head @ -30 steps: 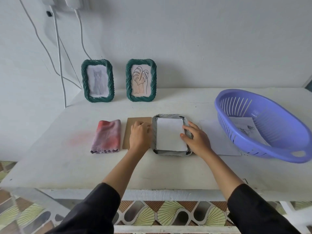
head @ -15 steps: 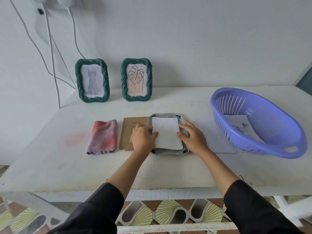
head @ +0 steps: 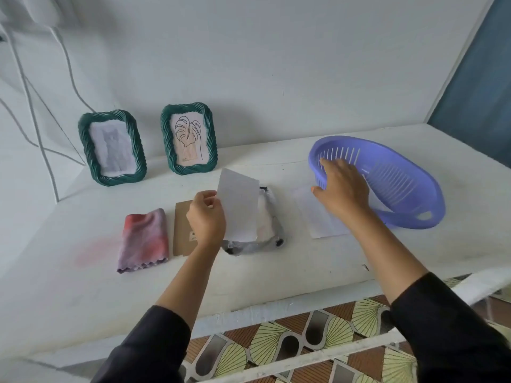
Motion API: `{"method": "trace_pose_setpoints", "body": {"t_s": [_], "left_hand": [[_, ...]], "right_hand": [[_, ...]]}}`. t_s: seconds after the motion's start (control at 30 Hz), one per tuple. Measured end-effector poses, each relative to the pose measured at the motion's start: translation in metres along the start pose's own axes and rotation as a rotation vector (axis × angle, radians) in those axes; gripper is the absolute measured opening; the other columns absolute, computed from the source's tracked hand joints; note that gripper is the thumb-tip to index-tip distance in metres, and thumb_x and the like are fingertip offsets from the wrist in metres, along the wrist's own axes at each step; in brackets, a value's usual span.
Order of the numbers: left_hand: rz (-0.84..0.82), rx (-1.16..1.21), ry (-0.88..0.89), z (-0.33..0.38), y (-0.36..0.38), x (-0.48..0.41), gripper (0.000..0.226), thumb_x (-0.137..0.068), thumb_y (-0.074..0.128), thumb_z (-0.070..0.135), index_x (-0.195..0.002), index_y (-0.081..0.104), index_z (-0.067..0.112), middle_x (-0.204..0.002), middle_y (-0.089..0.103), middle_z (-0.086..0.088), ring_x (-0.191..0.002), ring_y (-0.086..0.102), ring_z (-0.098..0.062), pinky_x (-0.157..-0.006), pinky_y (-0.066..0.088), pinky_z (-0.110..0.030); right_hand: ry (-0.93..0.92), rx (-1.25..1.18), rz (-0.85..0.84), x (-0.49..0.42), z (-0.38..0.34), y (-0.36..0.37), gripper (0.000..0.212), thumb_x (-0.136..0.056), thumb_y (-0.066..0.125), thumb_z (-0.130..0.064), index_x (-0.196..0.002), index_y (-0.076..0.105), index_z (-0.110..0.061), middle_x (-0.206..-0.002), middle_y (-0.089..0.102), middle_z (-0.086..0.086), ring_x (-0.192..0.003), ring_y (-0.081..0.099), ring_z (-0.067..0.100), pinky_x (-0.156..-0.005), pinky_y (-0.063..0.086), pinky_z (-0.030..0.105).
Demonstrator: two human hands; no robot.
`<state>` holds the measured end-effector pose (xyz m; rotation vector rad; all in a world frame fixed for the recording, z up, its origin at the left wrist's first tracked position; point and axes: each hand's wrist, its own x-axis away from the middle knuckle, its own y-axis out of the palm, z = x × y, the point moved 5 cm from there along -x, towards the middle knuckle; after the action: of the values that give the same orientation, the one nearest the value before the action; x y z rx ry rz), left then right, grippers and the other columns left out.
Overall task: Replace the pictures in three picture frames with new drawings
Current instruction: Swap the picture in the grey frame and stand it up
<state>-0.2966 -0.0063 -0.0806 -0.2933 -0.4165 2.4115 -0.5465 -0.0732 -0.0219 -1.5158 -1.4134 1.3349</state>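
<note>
Head view: the left hand point(head: 206, 217) pinches the left edge of the white sheet point(head: 239, 203) between thumb and fingers. The sheet is tipped up nearly on edge, long axis running from near to far. Its lower end dips into the open frame point(head: 269, 230), which lies face down on the surface point(head: 249, 275).

The right hand point(head: 343, 189) is spread and relaxed, gripping nothing, with fingertips over the near rim of the purple basket point(head: 414, 200). The basket lies just right of and beyond that hand, so the right hand is the nearer one for reaching in. Whatever is inside is hidden by the hand.

A loose white sheet point(head: 318, 222) lies flat between frame and basket. The cardboard backing point(head: 181, 230) and folded cloth point(head: 143, 239) lie left of the left hand. The cat frame point(head: 83, 139) and leaf frame point(head: 166, 134) stand at the wall.

Versus half a second ago, both hands then rested on the sheet, flat inside the frame. Now the left has lifted it, and the right has left the frame and swung to the basket.

Likely step: old picture coming out, new drawing being fetched.
</note>
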Motion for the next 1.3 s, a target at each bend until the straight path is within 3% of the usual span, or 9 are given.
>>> {"method": "trace_pose_setpoints", "body": {"t_s": [0.17,0.33,0.47,0.67,0.83,0.97,1.13,1.2,1.3], "left_hand": [[-0.171,0.220,-0.093,0.032,0.038,0.022,0.034,-0.087,0.045,0.001,-0.114,0.056,0.019,-0.072,0.053,0.004,-0.062,0.049,-0.009,-0.055,0.043,-0.024],[-0.327,0.123,-0.081,0.043,0.099,0.055,0.035,-0.083,0.042,-0.003,-0.112,0.056,0.010,-0.071,0.053,0.005,-0.066,0.052,-0.016,-0.065,0.046,-0.028],[-0.391,0.067,-0.136,0.043,0.135,0.074,0.036,-0.084,0.043,-0.001,-0.115,0.056,0.009,-0.088,0.060,-0.007,-0.080,0.057,-0.023,-0.071,0.046,-0.027],[-0.369,0.025,-0.163,0.036,0.157,0.083,0.040,-0.084,0.042,-0.003,-0.122,0.052,0.006,-0.114,0.060,-0.017,-0.103,0.058,-0.030,-0.078,0.044,-0.029],[-0.364,-0.017,-0.111,0.032,0.163,0.086,0.038,-0.085,0.045,0.000,-0.121,0.052,0.006,-0.120,0.055,-0.019,-0.106,0.056,-0.029,-0.080,0.040,-0.027],[-0.378,-0.086,-0.055,0.035,0.164,0.087,0.040,-0.089,0.049,0.009,-0.129,0.047,0.005,-0.126,0.052,-0.017,-0.111,0.054,-0.027,-0.085,0.038,-0.025],[-0.228,-0.180,0.042,0.051,0.155,0.090,0.044,-0.094,0.045,0.031,-0.133,0.043,0.012,-0.138,0.042,-0.008,-0.129,0.036,-0.025,-0.103,0.033,-0.037],[-0.209,-0.057,0.098,0.064,0.151,0.089,0.040,-0.095,0.042,0.033,-0.131,0.046,0.017,-0.135,0.044,-0.007,-0.127,0.037,-0.024,-0.103,0.033,-0.036],[-0.392,0.151,0.171,0.083,0.155,0.087,0.038,-0.095,0.044,0.033,-0.132,0.047,0.024,-0.128,0.046,-0.006,-0.107,0.052,-0.020,-0.092,0.040,-0.027]], "right_hand": [[0.040,0.035,-0.255,0.003,0.040,0.012,0.022,-0.091,0.049,-0.031,-0.092,0.050,-0.010,-0.101,0.058,0.013,-0.099,0.057,0.034,-0.076,0.039,0.035],[0.041,-0.136,-0.257,-0.017,0.061,-0.005,0.034,-0.089,0.052,-0.041,-0.072,0.041,-0.014,-0.069,0.042,0.000,-0.076,0.045,0.025,-0.060,0.031,0.031],[0.009,-0.238,-0.302,-0.030,0.070,-0.011,0.044,-0.088,0.055,-0.039,-0.060,0.031,-0.016,-0.059,0.036,0.000,-0.056,0.039,0.019,-0.049,0.024,0.030],[-0.038,-0.212,-0.331,-0.023,0.064,-0.004,0.037,-0.090,0.050,-0.042,-0.071,0.038,-0.012,-0.067,0.040,0.000,-0.072,0.046,0.025,-0.054,0.029,0.031],[-0.097,-0.069,-0.359,-0.007,0.051,0.013,0.033,-0.095,0.036,-0.044,-0.095,0.044,-0.011,-0.109,0.057,0.015,-0.104,0.054,0.034,-0.073,0.034,0.034],[-0.098,0.020,-0.347,-0.001,0.049,0.015,0.046,-0.097,0.030,-0.044,-0.114,0.044,-0.003,-0.118,0.057,0.018,-0.108,0.053,0.036,-0.073,0.032,0.035],[0.044,-0.272,-0.546,-0.001,0.056,0.009,0.065,-0.089,0.028,-0.062,-0.124,0.045,-0.010,-0.126,0.054,0.011,-0.117,0.051,0.030,-0.088,0.039,0.038],[0.109,-0.284,-0.497,-0.020,0.074,0.001,0.068,-0.088,0.032,-0.063,-0.127,0.046,-0.009,-0.126,0.055,0.010,-0.120,0.050,0.030,-0.095,0.039,0.039],[0.195,0.065,-0.515,-0.051,0.115,0.005,0.063,-0.085,0.052,-0.054,-0.127,0.049,-0.007,-0.120,0.057,0.012,-0.116,0.053,0.031,-0.096,0.045,0.039]]}}
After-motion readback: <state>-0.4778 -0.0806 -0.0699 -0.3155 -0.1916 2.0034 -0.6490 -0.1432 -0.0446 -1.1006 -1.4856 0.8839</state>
